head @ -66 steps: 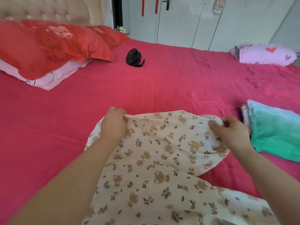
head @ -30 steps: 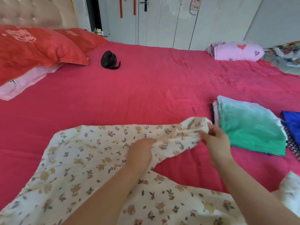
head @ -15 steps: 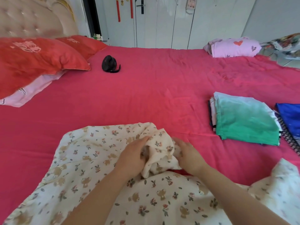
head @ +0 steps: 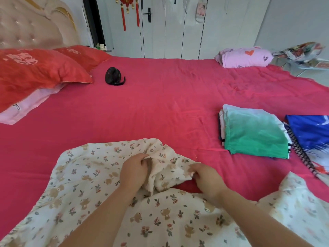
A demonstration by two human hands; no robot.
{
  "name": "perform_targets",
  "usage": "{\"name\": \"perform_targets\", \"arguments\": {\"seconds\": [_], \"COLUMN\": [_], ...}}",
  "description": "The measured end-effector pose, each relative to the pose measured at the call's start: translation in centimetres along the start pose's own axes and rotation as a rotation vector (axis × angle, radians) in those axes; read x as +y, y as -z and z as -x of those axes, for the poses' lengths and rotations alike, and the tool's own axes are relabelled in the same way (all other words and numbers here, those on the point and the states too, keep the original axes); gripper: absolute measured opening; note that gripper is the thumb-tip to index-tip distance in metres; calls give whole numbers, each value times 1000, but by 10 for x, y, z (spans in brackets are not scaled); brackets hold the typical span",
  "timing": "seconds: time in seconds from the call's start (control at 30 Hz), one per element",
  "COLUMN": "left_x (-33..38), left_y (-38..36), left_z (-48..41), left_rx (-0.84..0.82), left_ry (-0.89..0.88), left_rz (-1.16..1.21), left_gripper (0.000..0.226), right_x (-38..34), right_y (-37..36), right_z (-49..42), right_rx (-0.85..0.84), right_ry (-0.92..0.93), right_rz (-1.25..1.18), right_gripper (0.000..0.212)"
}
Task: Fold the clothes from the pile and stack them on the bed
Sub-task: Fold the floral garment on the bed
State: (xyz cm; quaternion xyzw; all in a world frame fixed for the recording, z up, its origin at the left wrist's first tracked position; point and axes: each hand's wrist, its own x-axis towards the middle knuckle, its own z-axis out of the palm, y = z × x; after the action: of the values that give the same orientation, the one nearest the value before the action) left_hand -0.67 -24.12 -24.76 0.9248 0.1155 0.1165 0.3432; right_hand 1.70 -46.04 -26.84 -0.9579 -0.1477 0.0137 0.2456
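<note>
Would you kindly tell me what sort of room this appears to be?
Most likely a home bedroom: a wide pink-red bed, red pillows by a tufted headboard, and white wardrobe doors behind. A stack of folded clothes sits on the bed.

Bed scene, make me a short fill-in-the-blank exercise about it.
The fan on the bed is coloured ____.
The stack has a top garment fading from white to ____.
The left hand and right hand grip the printed cloth; the stack lies on the ____ hand's side.
Missing words: black, green, right.
</note>
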Motion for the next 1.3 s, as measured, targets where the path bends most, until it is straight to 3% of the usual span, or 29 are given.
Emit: {"name": "perform_targets", "arguments": {"seconds": [0.13, 0.27, 0.33, 0.47, 0.6, 0.73, 0.8, 0.9, 1.07, 1.17, 1.3], "left_x": [16, 52, 66, 74, 66, 56, 55, 56, 56, 61, 71], "left_y": [13, 10, -1, -28, -41, -47, -48, -49, -48, -41, -45], "left_z": [0, 6, 13, 26, 27, 25, 26, 22, 1, -13, -9], "left_rx": [140, 196, 74, -273, -290, -318, -307, -251, -126, -62, -209], "left_ry": [43, 9, -62, -146, -259, -325, -349, -358, -301, -308, -431], "left_rz": [160, 216, 187, 23, -269, -608, -697, -735, -461, -345, -507], "left_gripper": [25, 30, 36, 54, 56, 73, 62, 34, 37, 36, 64], "right_x": [-6, 15, 32, 77, 122, 145, 152, 161, 170, 159, 144], "right_y": [67, 147, 171, 184, 160, 132, 122, 107, 95, 101, 103], "right_z": [-2, 1, 3, 16, 33, 38, 35, 29, 16, 9, 4], "right_rx": [209, 404, 418, 398, 141, 73, 20, -39, -247, -108, 74], "right_ry": [-141, -216, -271, -415, -487, -559, -561, -562, -508, -478, -379], "right_rz": [-343, -148, 9, 286, 270, 251, 350, 379, 526, 406, 305], "right_gripper": [21, 13, 16, 18, 37, 79, 84, 79, 51, 29, 37]}}
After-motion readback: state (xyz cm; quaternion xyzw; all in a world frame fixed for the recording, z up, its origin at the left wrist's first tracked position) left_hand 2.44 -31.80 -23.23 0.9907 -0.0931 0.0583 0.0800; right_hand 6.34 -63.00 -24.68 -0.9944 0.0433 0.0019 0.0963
